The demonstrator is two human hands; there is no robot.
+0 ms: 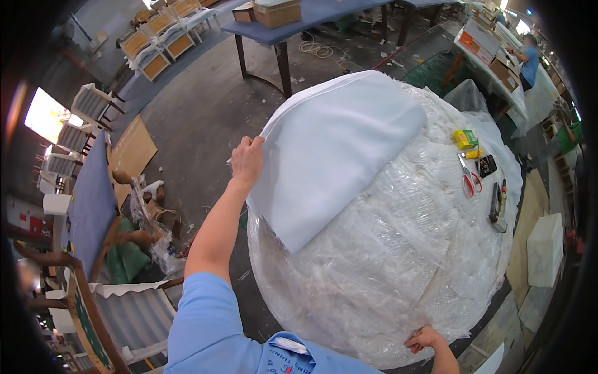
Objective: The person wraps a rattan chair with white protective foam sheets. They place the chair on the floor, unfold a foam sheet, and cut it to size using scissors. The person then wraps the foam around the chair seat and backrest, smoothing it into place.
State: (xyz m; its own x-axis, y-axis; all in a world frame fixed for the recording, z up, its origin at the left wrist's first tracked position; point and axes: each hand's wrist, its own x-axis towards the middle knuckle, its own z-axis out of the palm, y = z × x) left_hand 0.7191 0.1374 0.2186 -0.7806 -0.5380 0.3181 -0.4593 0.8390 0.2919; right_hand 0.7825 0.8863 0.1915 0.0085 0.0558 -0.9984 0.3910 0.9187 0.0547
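Observation:
A large round piece point(374, 280) wrapped in clear plastic film spreads out in front of me. Over its far left part lies a smooth pale sheet point(342, 149), fabric or thin foam, folded at an angle. My left hand point(248, 159) is closed on the sheet's left edge, arm stretched out. Down at the near right rim, my right hand point(423, 338) has its fingers curled against the plastic; what they hold, if anything, is hidden. On the wrapped surface to the right rest red-handled scissors point(471, 182), a yellow-green box point(465, 138), a dark small case point(486, 165) and a black cutter-like tool point(498, 202).
A blue-topped table point(317, 28) bearing cardboard boxes point(277, 12) stands at the back. Wrapped chairs point(93, 103) and a wooden-framed chair point(87, 311) are on the left. A person in blue point(529, 62) is by a far-right table. A white block point(545, 249) sits at right.

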